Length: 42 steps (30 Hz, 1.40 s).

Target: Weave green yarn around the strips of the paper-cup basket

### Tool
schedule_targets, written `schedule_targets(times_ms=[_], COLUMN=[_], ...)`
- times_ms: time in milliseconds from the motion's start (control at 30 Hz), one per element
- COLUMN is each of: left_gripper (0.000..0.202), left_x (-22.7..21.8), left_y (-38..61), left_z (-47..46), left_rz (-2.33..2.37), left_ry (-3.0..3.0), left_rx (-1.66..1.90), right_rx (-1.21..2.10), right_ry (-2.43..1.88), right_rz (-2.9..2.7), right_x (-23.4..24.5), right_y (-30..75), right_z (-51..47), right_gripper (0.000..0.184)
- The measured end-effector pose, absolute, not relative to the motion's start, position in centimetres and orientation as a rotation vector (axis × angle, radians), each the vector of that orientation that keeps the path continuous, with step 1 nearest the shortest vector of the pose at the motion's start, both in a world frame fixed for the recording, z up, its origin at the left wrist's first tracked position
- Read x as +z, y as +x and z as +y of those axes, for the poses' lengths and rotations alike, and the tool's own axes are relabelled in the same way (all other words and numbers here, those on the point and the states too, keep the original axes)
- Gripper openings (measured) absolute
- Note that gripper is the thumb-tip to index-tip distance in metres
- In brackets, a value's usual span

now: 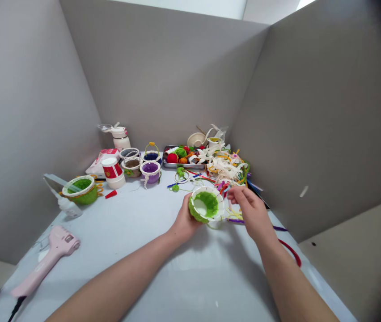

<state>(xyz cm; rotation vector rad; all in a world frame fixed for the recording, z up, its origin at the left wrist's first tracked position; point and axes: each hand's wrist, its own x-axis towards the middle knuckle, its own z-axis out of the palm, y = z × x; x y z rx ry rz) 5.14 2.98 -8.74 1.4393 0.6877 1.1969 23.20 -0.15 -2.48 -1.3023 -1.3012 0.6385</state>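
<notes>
My left hand [184, 221] is wrapped round a small cup covered in green yarn with a white rim [206, 205], tilted so its mouth faces me, just above the white table [137, 232]. My right hand [251, 210] is beside the cup's right edge, fingers curled in a pinch near the rim; what it pinches is too small to make out. A pile of pale strips and coloured pipe cleaners [228, 167] lies just behind both hands.
A pink glue gun [48, 257] lies at the front left, a glue bottle [66, 203] and a green basket [80, 189] behind it. Several small yarn baskets [141, 166], a red-and-white cup [112, 172] and a metal tray of yarn balls [180, 156] stand at the back. Grey walls enclose the table.
</notes>
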Motion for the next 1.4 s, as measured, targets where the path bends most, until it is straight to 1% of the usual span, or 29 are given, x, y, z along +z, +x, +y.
schedule_targets(times_ms=[67,133,333,433,500,567,667,700,800,833,900,1000,1100,1133,1300,1400], left_gripper=[0.072,0.069,0.066,0.072,0.08,0.088,0.093,0.089,0.059,0.053,0.047,0.044,0.02,0.018,0.021,0.022], left_x=[-8.8,-8.7,-8.6,-8.8,-8.8,-8.6,-7.6,-7.2,-5.3,-4.6,-3.2,-2.0,-2.0,-2.1,-2.7,-2.8], left_y=[5.1,5.1,5.2,5.3,5.2,4.7,3.0,2.3,0.6,0.2,-0.3,-0.2,0.1,0.2,0.4,0.5], left_z=[2.7,2.5,2.3,2.3,2.4,2.9,4.2,4.8,6.1,6.3,6.2,5.3,4.7,4.6,4.9,5.0], left_rz=[0.755,0.826,0.842,0.766,0.708,0.613,0.43,0.414,0.491,0.557,0.71,0.884,1.047,1.071,1.062,1.04], left_ry=[1.501,1.535,1.535,1.473,1.413,1.359,1.277,1.232,1.134,1.161,1.326,1.741,2.059,2.095,2.04,2.021], left_rx=[1.216,1.226,1.246,1.22,1.147,0.98,0.684,0.639,0.684,0.714,0.696,0.624,0.544,0.536,0.586,0.605], right_rx=[0.857,0.99,1.202,1.354,1.363,1.255,1.073,1.047,1.047,1.051,1.05,1.056,1.088,1.075,0.865,0.943], right_ry=[-1.318,-1.336,-1.271,-1.216,-1.221,-1.267,-1.328,-1.343,-1.38,-1.39,-1.41,-1.427,-1.379,-1.361,-1.303,-1.232], right_rz=[-1.344,-1.377,-1.172,-1.06,-1.05,-1.089,-1.15,-1.168,-1.256,-1.296,-1.37,-1.429,-1.505,-1.533,-1.665,-1.796], right_x=[-3.1,-3.7,-4.1,-4.1,-4.2,-4.4,-5.0,-5.1,-5.2,-5.1,-4.9,-4.8,-4.7,-4.6,-4.3,-4.4], right_y=[23.5,23.4,22.6,22.3,22.4,22.9,23.9,24.1,23.8,23.3,22.0,20.1,19.4,19.6,21.3,21.6], right_z=[0.4,0.6,0.6,0.6,0.7,0.9,1.3,1.3,1.1,1.0,0.5,-0.4,-0.9,-0.9,-0.6,-0.4], right_gripper=[0.036,0.038,0.034,0.035,0.036,0.035,0.035,0.034,0.034,0.035,0.036,0.035,0.032,0.032,0.028,0.03])
